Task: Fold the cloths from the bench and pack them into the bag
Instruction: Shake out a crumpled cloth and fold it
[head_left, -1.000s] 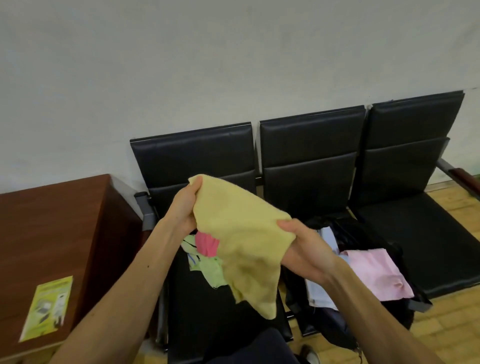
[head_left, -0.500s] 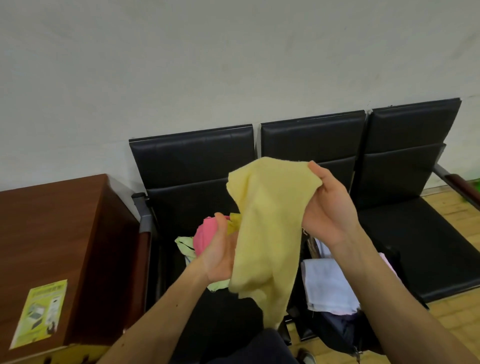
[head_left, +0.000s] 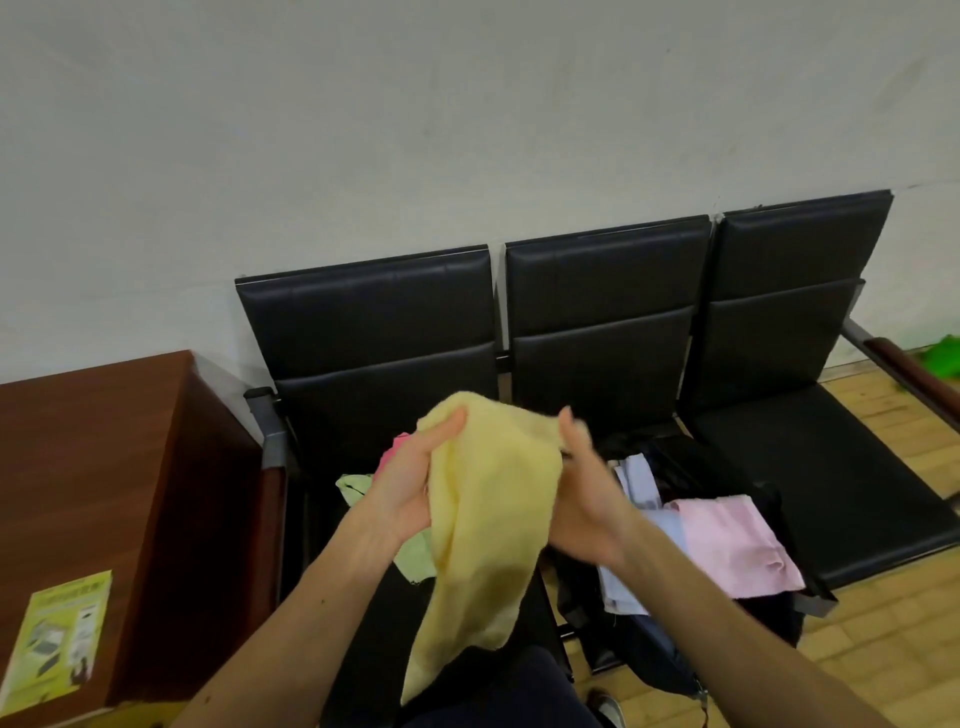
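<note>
hands close together: left hand and right hand both pinch yellow cloth at its top, rest dangling bunched. should find corners and pull taut before folding.

- No word, number or brand can be read anywhere.
- The yellow-green paper leaflet on the brown wooden cabinet carries print too blurred to read.
</note>
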